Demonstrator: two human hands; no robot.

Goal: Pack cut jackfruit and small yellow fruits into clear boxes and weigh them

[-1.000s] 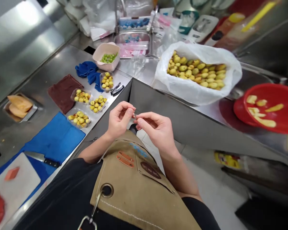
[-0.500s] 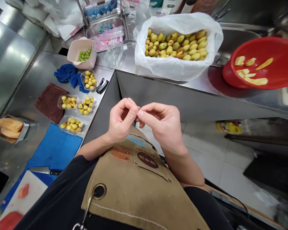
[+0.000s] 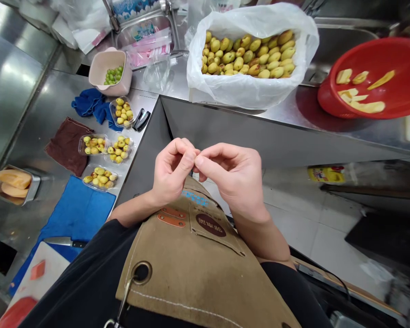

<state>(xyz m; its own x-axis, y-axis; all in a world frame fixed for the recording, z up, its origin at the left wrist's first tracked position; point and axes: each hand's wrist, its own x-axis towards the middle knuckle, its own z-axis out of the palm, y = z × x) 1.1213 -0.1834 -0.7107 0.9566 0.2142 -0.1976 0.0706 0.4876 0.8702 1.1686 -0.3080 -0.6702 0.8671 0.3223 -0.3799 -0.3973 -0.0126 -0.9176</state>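
Note:
My left hand (image 3: pixel 173 169) and my right hand (image 3: pixel 233 176) meet fingertip to fingertip in front of my tan apron (image 3: pixel 205 269). Both are closed in a pinch, thumbs against the index fingers. Whatever lies between the fingertips, if anything, is too small or hidden to make out. Beyond them on the steel counter stands a box lined with a white plastic bag (image 3: pixel 232 89), full of small yellow-green fruits (image 3: pixel 248 57). To the left sit several clear plastic punnets (image 3: pixel 100 177) of the same fruit. A black stapler (image 3: pixel 142 120) lies near the counter edge.
A red bowl (image 3: pixel 396 100) with yellow fruit pieces stands at right. At left are a pink basin (image 3: pixel 123 82) of green grapes, blue cloth (image 3: pixel 95 200), brown cloth (image 3: pixel 66 143), a metal tray (image 3: pixel 34 189) of melon, and a knife (image 3: pixel 63 241) beside a white cutting board (image 3: pixel 51 255).
The view has shifted slightly, so the bagged box and punnets appear a little higher and further left. Both hands keep the same fingertip pinch.

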